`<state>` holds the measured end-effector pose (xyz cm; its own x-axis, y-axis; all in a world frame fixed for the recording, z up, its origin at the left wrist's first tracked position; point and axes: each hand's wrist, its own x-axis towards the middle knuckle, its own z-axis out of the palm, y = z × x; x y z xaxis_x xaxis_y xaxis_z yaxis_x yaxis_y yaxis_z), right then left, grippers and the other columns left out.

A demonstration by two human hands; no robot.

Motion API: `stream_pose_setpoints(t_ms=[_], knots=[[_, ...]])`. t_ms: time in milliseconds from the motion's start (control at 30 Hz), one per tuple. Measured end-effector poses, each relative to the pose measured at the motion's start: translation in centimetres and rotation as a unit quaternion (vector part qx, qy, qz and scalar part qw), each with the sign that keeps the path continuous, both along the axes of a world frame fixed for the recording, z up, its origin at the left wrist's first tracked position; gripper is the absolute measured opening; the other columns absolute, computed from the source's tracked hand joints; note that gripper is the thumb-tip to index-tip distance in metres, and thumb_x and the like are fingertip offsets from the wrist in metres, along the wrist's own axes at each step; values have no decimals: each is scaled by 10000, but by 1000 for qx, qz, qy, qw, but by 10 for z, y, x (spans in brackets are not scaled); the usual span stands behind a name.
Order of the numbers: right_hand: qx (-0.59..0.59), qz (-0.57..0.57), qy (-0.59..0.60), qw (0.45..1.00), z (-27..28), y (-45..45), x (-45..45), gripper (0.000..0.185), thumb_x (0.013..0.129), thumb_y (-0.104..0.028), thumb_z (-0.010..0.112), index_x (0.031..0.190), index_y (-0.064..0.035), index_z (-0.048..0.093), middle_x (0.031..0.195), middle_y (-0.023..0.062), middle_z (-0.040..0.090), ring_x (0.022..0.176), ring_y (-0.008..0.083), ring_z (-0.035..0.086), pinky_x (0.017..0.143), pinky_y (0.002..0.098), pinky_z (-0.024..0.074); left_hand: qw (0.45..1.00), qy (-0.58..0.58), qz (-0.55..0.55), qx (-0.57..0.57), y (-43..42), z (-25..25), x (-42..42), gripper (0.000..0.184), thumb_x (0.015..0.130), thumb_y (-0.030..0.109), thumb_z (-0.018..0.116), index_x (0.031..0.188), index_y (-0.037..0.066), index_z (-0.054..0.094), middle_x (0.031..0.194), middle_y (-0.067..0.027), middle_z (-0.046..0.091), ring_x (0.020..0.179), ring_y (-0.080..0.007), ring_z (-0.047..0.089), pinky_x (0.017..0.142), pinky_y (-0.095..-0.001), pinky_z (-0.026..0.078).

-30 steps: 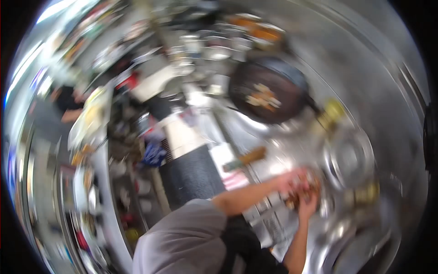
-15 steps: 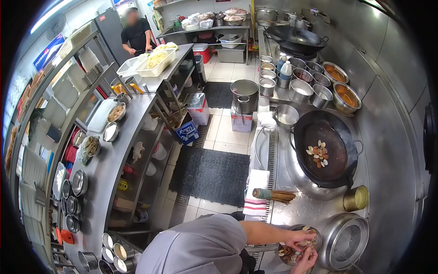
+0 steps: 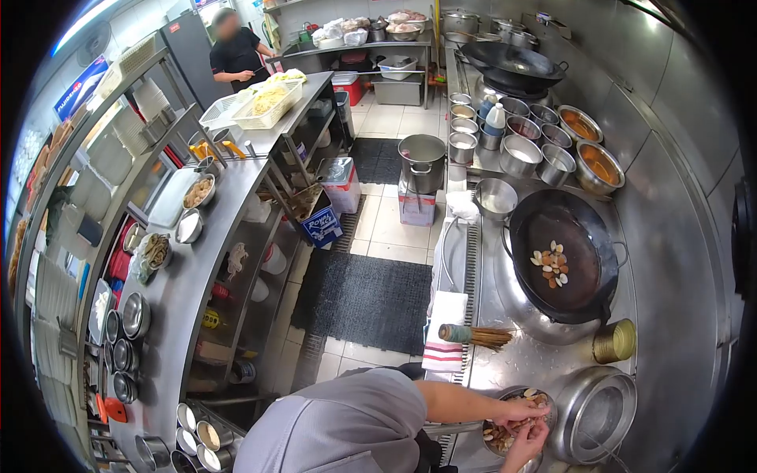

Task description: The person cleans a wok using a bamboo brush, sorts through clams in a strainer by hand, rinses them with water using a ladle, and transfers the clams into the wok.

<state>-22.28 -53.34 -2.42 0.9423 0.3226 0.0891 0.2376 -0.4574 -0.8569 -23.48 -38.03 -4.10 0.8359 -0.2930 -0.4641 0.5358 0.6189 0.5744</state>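
My left hand (image 3: 517,411) reaches across a metal bowl (image 3: 553,413) of brown and pale shell-like pieces (image 3: 498,436). Just below it, my right hand (image 3: 530,443) is over the same bowl, its fingers meeting those of my left hand. Both hands are closed at the fingertips, around something too small to make out. Similar pieces (image 3: 550,264) lie in the middle of a large dark wok (image 3: 581,244) above the bowl. A lidded round metal pot (image 3: 595,415) stands right of the bowl.
A bamboo brush (image 3: 475,336) lies near a striped towel (image 3: 444,331). An open can (image 3: 614,342) stands below the wok, and sauce containers (image 3: 520,156) above it. Across the aisle a person (image 3: 236,51) stands at a counter (image 3: 169,307) with bowls and baskets.
The blur of the earliest frame is gone. Since half a second ago, my hands have shifted slightly up over the bowl, and the other person has turned and moved their arms.
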Motion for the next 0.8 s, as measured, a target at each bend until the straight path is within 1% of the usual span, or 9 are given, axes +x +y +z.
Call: stream_pose_setpoints(t_ms=[100,300,400,533,567,633,700,733,800], knots=[[-159,-30,-37,986,2,-5,2,326,937,-187,734,1146,31,611,1044,123,672,874,180,663,743,337,553,1000,2,10,2,0,14,-9,752,852,747,652,1343,200,496,1230,-20,548,1105,-190,553,869,-498,524],[105,-111,14,988,13,-10,-23,417,935,-281,744,1176,39,629,1063,179,674,864,267,676,737,392,557,999,-10,24,-40,-1,11,-12,613,878,704,655,1223,205,565,1156,9,615,1032,-167,607,854,-489,551],[-215,-224,-103,945,75,-27,-85,589,998,-449,636,1283,66,616,1184,280,672,1082,404,638,938,473,513,994,61,27,-88,6,10,-10,548,908,667,647,1214,220,564,1116,11,627,908,-174,627,842,-453,558],[-269,-331,-264,865,-183,-162,-160,603,915,-416,738,1258,58,593,1193,240,656,1020,397,657,897,488,531,969,-33,40,-240,9,-4,4,383,982,519,638,1236,248,549,1057,-3,616,883,-203,607,752,-375,559],[-254,-312,-196,894,-222,-185,-201,780,848,-491,774,1330,74,537,1311,262,603,1159,471,596,1001,558,469,975,-207,-24,-79,24,15,3,342,985,418,648,1233,203,551,1090,-20,622,940,-211,615,819,-363,547],[-331,-364,95,865,-159,-123,-259,750,907,-360,721,1473,45,440,1391,318,542,1272,473,535,1065,534,426,793,-502,-18,345,54,47,5,280,992,216,669,1227,114,554,1154,-55,634,1054,-226,629,953,-340,521],[-194,-293,123,928,-127,-98,-257,654,978,-257,581,1464,131,376,1433,378,474,1337,522,458,1128,517,378,966,-252,-19,-48,46,29,18,280,1000,200,643,1240,99,538,1218,-122,618,1157,-315,620,1005,-431,535],[-194,-348,188,898,-117,-86,-250,568,990,-208,550,1435,123,423,1404,367,508,1311,511,490,1111,513,391,972,-101,33,-209,41,20,24,281,1005,192,630,1247,92,531,1250,-155,610,1208,-360,616,1031,-477,543],[-182,-390,131,893,-104,-81,-251,514,1000,-195,551,1408,104,460,1311,375,571,1200,519,571,1016,505,466,975,-71,44,-204,45,35,25,307,981,115,638,1270,105,533,1279,-159,603,1245,-397,593,1047,-495,533]])
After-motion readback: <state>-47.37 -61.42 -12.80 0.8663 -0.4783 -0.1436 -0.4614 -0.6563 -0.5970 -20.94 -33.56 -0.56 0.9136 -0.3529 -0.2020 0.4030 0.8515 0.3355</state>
